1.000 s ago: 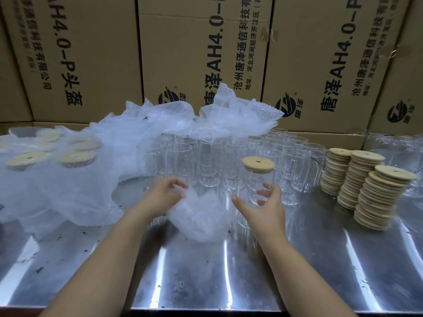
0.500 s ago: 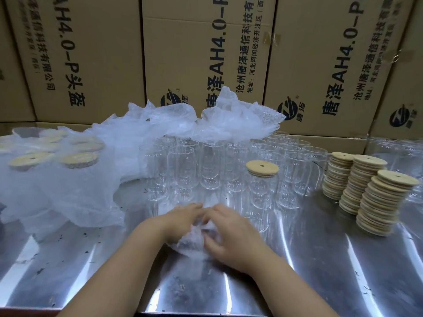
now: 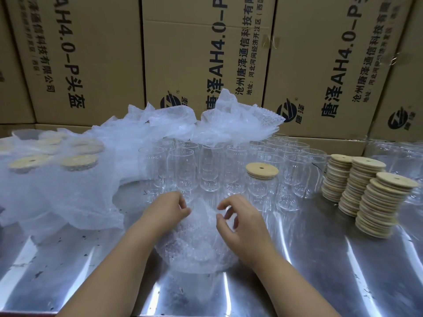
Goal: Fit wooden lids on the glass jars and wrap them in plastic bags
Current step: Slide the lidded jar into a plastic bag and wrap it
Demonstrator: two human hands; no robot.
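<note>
cardboard boxes (image 3: 206, 53) are lining 12 o'clock behind the steel bench (image 3: 320, 259). glass jars (image 3: 206, 170) are crowding the centre, one wearing a wooden lid (image 3: 262, 169); lid stacks (image 3: 366, 191) are sitting at 3 o'clock. at 6 o'clock the grip of the left hand (image 3: 167, 209) is pinching a bubble bag (image 3: 194, 245); the right hand (image 3: 245, 225) is curling alongside, and i cannot tell whether its grip is holding anything.

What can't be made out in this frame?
Head view: bubble-wrap bag contents, hidden by cloudy film.
Head view: whether the right hand pinches it; fingertips blurred.
Head view: wrapped jars at left, veiled by wrap.
Head view: glassware at right, cut by edge.
</note>
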